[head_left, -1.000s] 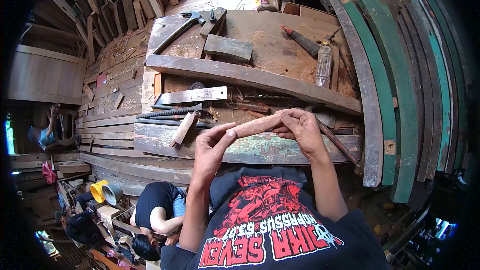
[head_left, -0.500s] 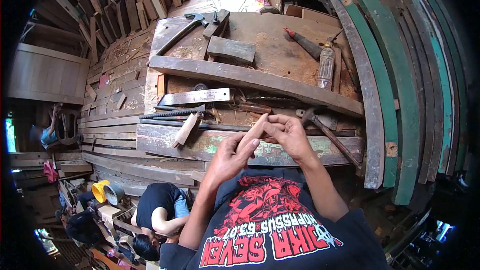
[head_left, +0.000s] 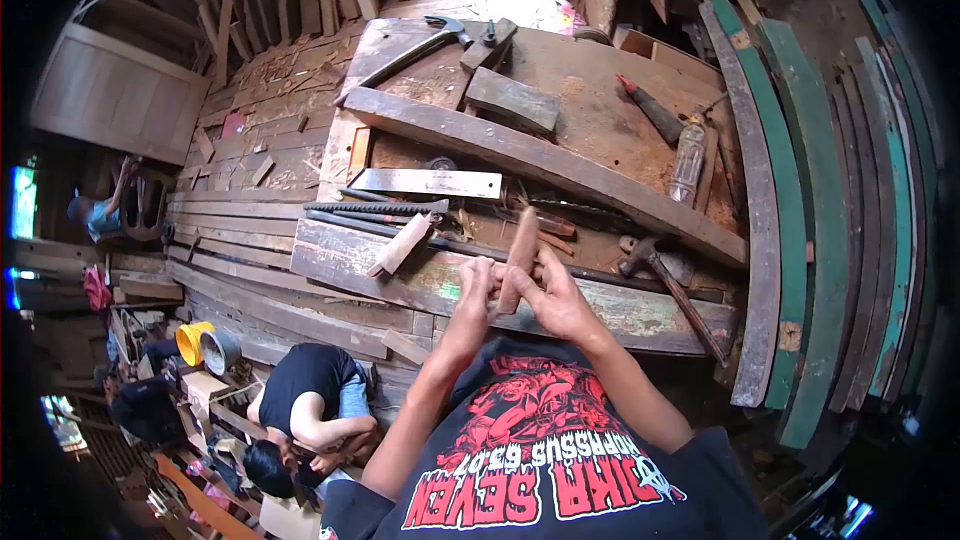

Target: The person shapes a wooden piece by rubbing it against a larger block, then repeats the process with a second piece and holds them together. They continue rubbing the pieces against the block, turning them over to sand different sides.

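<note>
A small tapered piece of wood (head_left: 520, 260) stands nearly upright between my hands, above the bench's near plank (head_left: 400, 268). My right hand (head_left: 558, 295) grips its right side with thumb and fingers. At its lower left, my left hand (head_left: 474, 302) has its fingers curled in against the piece; what the fingertips hold is partly hidden. Left of my hands, a small wooden block (head_left: 403, 245) lies on the plank. Behind the piece are a chisel-like tool with a brown handle (head_left: 550, 224) and a metal square (head_left: 430, 183). A hammer (head_left: 672, 290) rests to the right.
A long beam (head_left: 560, 170) crosses the bench, with a claw hammer (head_left: 405, 58), a dark block (head_left: 513, 100) and a bottle (head_left: 687, 162) beyond it. Green and grey planks (head_left: 790, 220) stand at the right. A crouching person (head_left: 310, 405) is at the lower left.
The wood piece has turned from slanted to nearly upright. My right hand has moved down and left to grip its side, and my left hand's fingers have curled in. The view has shifted.
</note>
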Motion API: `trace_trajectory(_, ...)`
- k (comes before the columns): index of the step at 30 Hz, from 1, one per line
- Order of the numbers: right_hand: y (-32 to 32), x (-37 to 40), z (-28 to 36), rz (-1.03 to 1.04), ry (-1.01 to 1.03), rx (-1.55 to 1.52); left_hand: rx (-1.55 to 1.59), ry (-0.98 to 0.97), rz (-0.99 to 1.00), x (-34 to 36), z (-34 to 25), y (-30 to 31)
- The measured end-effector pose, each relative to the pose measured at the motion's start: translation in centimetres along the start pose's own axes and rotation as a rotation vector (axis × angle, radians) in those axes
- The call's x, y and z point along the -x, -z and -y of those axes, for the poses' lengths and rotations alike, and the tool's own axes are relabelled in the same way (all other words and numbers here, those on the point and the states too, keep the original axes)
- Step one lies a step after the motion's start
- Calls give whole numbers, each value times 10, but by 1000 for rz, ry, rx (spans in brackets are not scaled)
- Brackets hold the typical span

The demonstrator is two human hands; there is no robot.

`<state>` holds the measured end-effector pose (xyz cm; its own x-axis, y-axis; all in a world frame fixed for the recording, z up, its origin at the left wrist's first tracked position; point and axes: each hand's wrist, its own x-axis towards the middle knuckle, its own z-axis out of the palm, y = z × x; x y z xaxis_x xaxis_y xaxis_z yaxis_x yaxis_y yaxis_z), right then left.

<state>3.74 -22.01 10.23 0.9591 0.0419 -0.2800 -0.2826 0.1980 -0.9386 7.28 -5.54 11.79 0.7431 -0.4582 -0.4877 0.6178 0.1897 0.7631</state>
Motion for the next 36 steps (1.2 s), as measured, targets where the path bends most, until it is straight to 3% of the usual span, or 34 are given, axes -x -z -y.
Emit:
trace_trajectory(1, 2, -5, -5, -21, -37, -86, -255, -112, -159, -3, 18, 20)
trace_trajectory(2, 0, -9, -5, -15, 18, -94, -473, -202, -165, 5, 4, 24)
trace_trajectory(3, 2, -11, -4, 11, -79, -97, -695, -287, -171, 12, -9, 28)
trace_trajectory(5, 6, -13, 7, 55, -273, -99, -839, -507, -384, 16, -18, 46)
trace_trajectory(6, 2, -15, 19, 61, -294, 77, -904, -563, -477, 19, -23, 57)
trace_trajectory(10, -25, -34, 28, 127, -38, 228, -1178, -792, -771, 17, -40, 108)
trace_trajectory(13, -48, -41, 22, 155, 18, 371, -1197, -821, -736, 9, -55, 133)
trace_trajectory(16, -76, -61, 28, 142, 266, 534, -1193, -711, -531, -2, -48, 158)
trace_trajectory(18, -92, -75, 40, 139, 392, 730, -1192, -735, -558, 0, -44, 158)
trace_trajectory(21, -105, -80, 43, 138, 235, 987, -1178, -741, -577, 0, -44, 157)
trace_trajectory(26, -114, -75, 17, 75, 229, 1287, -1149, -781, -574, -2, -42, 162)
trace_trajectory(29, -140, -80, 37, 66, 146, 1358, -1160, -807, -562, -5, -40, 170)
trace_trajectory(31, -145, -111, 20, 49, 294, 1294, -1186, -818, -538, -7, -40, 173)
trace_trajectory(36, -148, -118, 17, 99, 272, 1383, -1174, -844, -569, -9, -35, 176)
